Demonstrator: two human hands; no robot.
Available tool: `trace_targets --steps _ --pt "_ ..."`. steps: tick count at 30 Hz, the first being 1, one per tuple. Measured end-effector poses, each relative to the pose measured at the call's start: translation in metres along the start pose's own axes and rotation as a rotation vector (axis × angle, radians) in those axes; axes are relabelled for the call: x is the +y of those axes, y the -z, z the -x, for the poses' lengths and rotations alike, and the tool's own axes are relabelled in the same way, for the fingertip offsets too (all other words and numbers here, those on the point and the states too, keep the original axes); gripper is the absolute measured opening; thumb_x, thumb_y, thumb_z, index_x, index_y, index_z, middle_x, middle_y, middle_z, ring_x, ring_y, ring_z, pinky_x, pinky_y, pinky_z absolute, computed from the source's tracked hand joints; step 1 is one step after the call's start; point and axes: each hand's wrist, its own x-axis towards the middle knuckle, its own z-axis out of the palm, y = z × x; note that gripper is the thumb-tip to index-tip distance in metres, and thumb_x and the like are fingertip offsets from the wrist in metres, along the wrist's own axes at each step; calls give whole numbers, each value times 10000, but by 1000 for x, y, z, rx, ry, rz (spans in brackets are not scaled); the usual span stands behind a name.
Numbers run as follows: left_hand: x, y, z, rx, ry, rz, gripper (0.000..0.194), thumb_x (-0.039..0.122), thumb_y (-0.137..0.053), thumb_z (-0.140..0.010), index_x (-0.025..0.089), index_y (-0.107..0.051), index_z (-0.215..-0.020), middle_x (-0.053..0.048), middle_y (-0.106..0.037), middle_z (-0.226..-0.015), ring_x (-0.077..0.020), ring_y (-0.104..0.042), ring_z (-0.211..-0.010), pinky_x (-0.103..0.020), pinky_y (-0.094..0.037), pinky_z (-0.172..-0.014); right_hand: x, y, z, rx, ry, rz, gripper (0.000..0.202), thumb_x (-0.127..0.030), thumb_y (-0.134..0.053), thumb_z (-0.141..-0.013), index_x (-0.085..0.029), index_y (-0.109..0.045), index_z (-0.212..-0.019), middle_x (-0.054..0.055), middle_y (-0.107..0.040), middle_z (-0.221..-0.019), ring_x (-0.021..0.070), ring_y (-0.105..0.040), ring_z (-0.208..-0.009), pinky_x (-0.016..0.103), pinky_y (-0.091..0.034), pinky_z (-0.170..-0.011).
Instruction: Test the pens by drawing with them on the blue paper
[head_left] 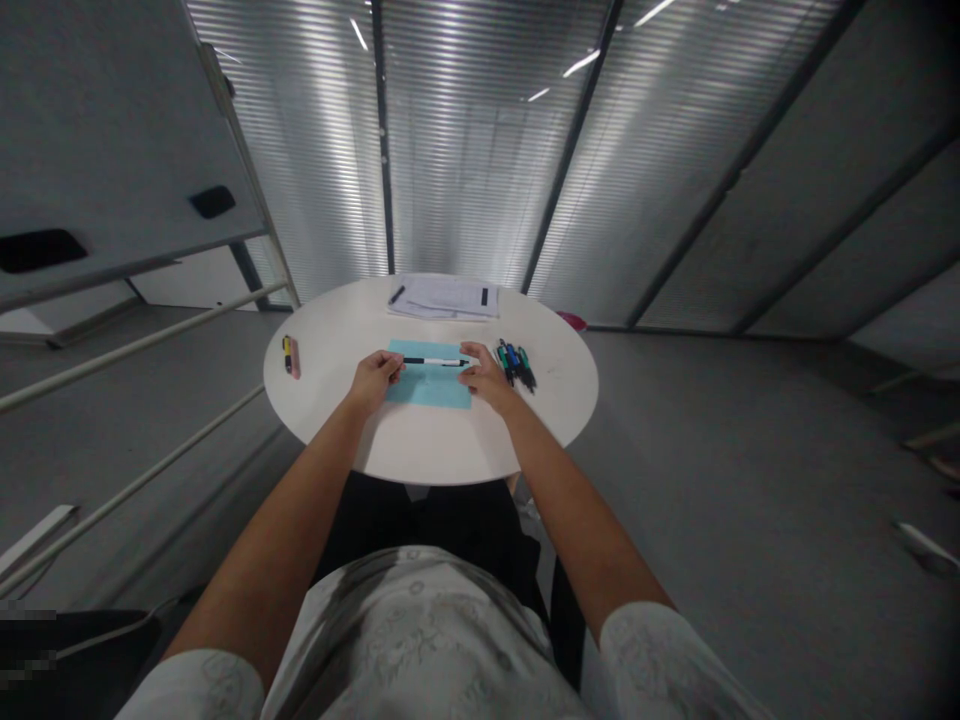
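Observation:
A white pen with black ends (433, 361) lies level from left to right over a light blue sheet (431, 392). My left hand (374, 380) is closed, with its fingertips pinching the pen's left end. My right hand (483, 374) is at the other end, thumb and fingers spread around the tip. Whether a right fingertip touches the pen is too small to tell. Just beyond my right hand lies a group of several pens (517, 364) with blue, green and black parts.
A stack of papers (444, 298) lies at the far side of the round white table (435, 450). Near its left edge are a yellow and black item (286, 353) and a pink item (295, 360). A whiteboard frame (172, 312) stands to the left.

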Motion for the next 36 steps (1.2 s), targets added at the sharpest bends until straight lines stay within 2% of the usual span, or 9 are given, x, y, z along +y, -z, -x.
trace_targets --steps 4,6,10,16,19,26,29,32,36 --pt "1 -1 0 1 17 5 353 406 -831 -592 143 -608 -671 -4 -595 -620 -69 -459 -504 -221 -344 -499 -4 -2 1 -18 -109 56 361 -496 -566 -817 -189 -588 -1006 55 -680 -816 88 -532 -514 180 -340 -417" --pt "2 -1 1 10 22 11 357 404 -833 -584 143 -607 -672 -5 -597 -624 -69 -460 -505 -222 -345 -501 -5 -2 1 -42 -80 55 357 -459 -629 -775 -196 -590 -1014 49 -679 -810 91 -534 -540 177 -353 -438" --pt "4 -2 2 15 22 2 341 389 -828 -589 142 -607 -669 -8 -600 -629 -71 -461 -510 -228 -349 -507 -3 -1 1 -3 -34 21 569 -342 -725 -646 -266 -544 -1180 53 -637 -1160 80 -552 -588 189 -359 -439" --pt "5 -3 2 12 25 -6 300 357 -808 -602 147 -604 -668 -14 -612 -637 -78 -467 -513 -234 -358 -517 0 -6 2 -90 43 290 226 -340 -684 -716 -188 -702 -882 16 -677 -807 117 -560 -677 236 -425 -617" --pt "4 -2 0 38 31 20 281 344 -790 -615 147 -606 -692 -12 -607 -632 -79 -470 -510 -232 -356 -515 -1 -5 2 -119 67 264 212 -338 -677 -720 -188 -717 -866 4 -677 -778 122 -555 -690 247 -427 -647" --pt "0 -2 -4 152 4 25 222 334 -716 -673 178 -565 -717 9 -568 -631 -89 -453 -516 -238 -347 -514 4 2 -2 -20 21 137 272 -363 -673 -697 -195 -689 -909 -35 -590 -666 99 -497 -577 221 -378 -540" --pt "-3 -3 -2 187 -123 -160 159 271 -708 -675 190 -597 -754 -3 -593 -687 -113 -488 -587 -249 -381 -572 5 2 -3 20 -10 87 272 -361 -694 -666 -195 -674 -881 -32 -594 -676 93 -497 -551 216 -364 -506" --pt "-5 -5 2 119 -280 -479 195 203 -704 -675 206 -648 -861 -31 -645 -795 -162 -553 -718 -286 -433 -695 6 2 -4 39 -16 94 254 -345 -703 -653 -190 -666 -850 -32 -596 -691 85 -505 -536 220 -374 -511" --pt "-5 -10 6 13 -249 -1032 152 237 -638 -759 226 -693 -901 -67 -701 -950 -254 -584 -953 -376 -429 -877 7 1 -6 52 -35 97 263 -350 -693 -653 -179 -663 -850 -30 -594 -687 79 -497 -519 227 -383 -520"
